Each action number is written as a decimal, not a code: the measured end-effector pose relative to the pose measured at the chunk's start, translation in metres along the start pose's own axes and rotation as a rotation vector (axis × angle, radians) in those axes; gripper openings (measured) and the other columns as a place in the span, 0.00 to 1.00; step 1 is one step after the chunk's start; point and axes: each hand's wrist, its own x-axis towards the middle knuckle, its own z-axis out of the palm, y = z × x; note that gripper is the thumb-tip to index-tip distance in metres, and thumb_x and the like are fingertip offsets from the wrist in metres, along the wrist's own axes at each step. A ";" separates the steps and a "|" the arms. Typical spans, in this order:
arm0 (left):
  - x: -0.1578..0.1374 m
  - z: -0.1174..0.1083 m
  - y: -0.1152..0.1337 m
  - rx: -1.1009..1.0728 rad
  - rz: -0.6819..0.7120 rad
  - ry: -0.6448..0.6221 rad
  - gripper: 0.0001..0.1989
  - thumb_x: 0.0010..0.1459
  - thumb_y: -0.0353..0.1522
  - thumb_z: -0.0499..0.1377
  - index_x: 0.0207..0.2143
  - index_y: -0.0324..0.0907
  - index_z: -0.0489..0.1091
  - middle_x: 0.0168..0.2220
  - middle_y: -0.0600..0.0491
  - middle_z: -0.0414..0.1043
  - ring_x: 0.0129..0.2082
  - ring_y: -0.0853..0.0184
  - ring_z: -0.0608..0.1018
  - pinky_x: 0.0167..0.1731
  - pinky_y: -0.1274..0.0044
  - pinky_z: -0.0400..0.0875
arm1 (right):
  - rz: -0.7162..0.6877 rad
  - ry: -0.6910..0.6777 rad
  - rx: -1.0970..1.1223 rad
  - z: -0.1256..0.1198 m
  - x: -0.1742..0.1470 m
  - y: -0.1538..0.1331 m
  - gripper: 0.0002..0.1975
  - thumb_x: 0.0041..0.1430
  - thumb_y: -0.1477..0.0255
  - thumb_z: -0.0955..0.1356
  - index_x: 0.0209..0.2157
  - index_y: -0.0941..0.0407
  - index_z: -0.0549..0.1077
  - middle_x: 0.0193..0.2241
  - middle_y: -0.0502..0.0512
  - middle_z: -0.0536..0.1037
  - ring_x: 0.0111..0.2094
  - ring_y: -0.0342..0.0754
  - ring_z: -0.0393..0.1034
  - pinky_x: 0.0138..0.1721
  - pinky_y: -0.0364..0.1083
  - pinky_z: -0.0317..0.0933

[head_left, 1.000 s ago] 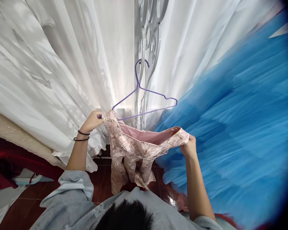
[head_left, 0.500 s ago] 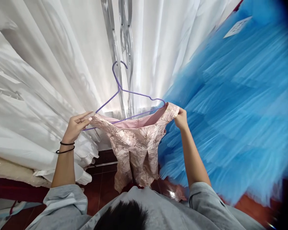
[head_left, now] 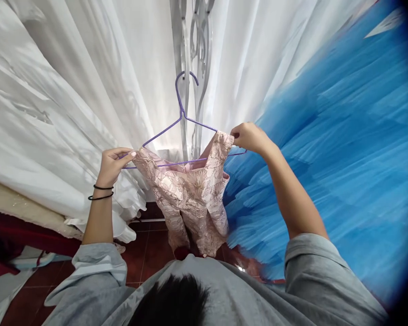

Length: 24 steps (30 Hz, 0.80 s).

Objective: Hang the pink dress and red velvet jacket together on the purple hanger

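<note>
A pink brocade dress (head_left: pixel 190 192) with metallic leaf patterns hangs by its wide shoulder straps from a purple hanger (head_left: pixel 182 113). My left hand (head_left: pixel 114 165) is closed, thumb and fingers pinching the outer edge of the left strap where the hanger's arm passes. My right hand (head_left: pixel 253 137) has its fingers curled at the outer edge of the right strap; its fingertips are partly hidden. The right strap lies over the hanger's arm, and the hanger's right end sticks out below that hand. The hanger's hook is at a silver ornamental metal frame (head_left: pixel 200 50).
White draped gowns (head_left: pixel 71 90) fill the left and back. A full blue tulle gown (head_left: pixel 326 149) stands close on the right, behind my right arm. Dark red floor tiles (head_left: pixel 149 253) show below, and dark red fabric (head_left: pixel 37 233) lies low on the left.
The right strap has been brought inward over the hanger's right end, which now pokes out beyond it. My right hand has turned knuckles-up and risen. The view has shifted slightly.
</note>
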 end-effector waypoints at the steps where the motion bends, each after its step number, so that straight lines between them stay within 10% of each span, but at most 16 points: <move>1: 0.000 0.001 -0.001 0.011 0.004 0.008 0.13 0.42 0.39 0.71 0.27 0.39 0.80 0.17 0.56 0.66 0.16 0.76 0.60 0.16 0.81 0.52 | -0.013 -0.005 -0.027 -0.002 -0.001 0.001 0.10 0.45 0.70 0.73 0.17 0.59 0.73 0.14 0.49 0.66 0.26 0.45 0.69 0.32 0.45 0.62; 7: 0.007 0.007 -0.010 0.072 0.047 -0.043 0.15 0.42 0.41 0.70 0.29 0.38 0.80 0.26 0.51 0.76 0.25 0.69 0.74 0.26 0.79 0.68 | -0.056 -0.119 0.046 -0.018 -0.024 -0.004 0.17 0.48 0.71 0.74 0.43 0.56 0.79 0.31 0.53 0.79 0.33 0.49 0.73 0.40 0.49 0.67; 15: 0.022 0.020 -0.023 0.185 0.121 0.026 0.18 0.46 0.45 0.69 0.30 0.38 0.79 0.29 0.50 0.75 0.30 0.67 0.74 0.30 0.78 0.69 | 0.099 0.227 0.237 0.028 -0.042 0.007 0.15 0.56 0.61 0.70 0.37 0.59 0.78 0.28 0.53 0.78 0.30 0.46 0.71 0.36 0.46 0.67; 20: -0.004 0.017 -0.112 -0.057 0.072 0.105 0.39 0.45 0.50 0.68 0.57 0.46 0.67 0.59 0.45 0.65 0.53 0.61 0.73 0.48 0.75 0.70 | 0.191 0.340 0.657 0.087 -0.089 0.059 0.42 0.49 0.57 0.75 0.64 0.51 0.62 0.59 0.60 0.70 0.54 0.53 0.69 0.51 0.50 0.67; 24: -0.093 0.028 -0.205 0.041 -0.464 -0.262 0.55 0.31 0.43 0.75 0.62 0.42 0.57 0.67 0.36 0.51 0.67 0.45 0.56 0.57 0.65 0.65 | 0.608 0.029 0.836 0.170 -0.163 0.093 0.61 0.32 0.64 0.81 0.68 0.53 0.55 0.66 0.66 0.60 0.63 0.60 0.60 0.56 0.56 0.63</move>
